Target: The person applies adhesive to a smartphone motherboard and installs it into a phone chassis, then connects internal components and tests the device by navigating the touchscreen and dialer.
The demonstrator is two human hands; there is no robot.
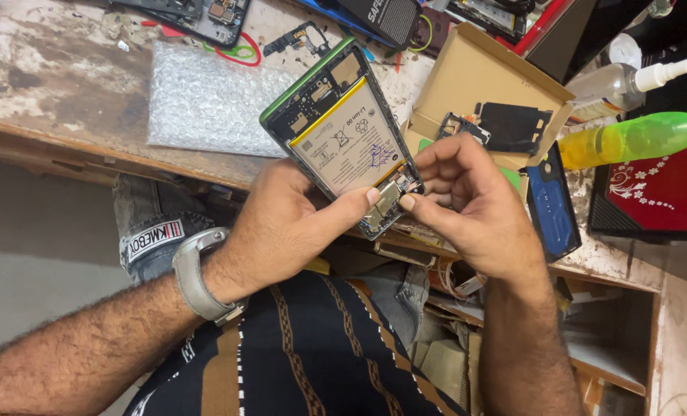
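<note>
Worn workbench [66, 100] | left hand [282, 223] grips opened phone [340, 135] | right hand [467, 208] fingertips pinch its bottom metal plate [386, 199] | next: careful, steady lift

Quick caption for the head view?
Left hand holds an opened green-framed phone while right hand pinches its lower end.
</note>
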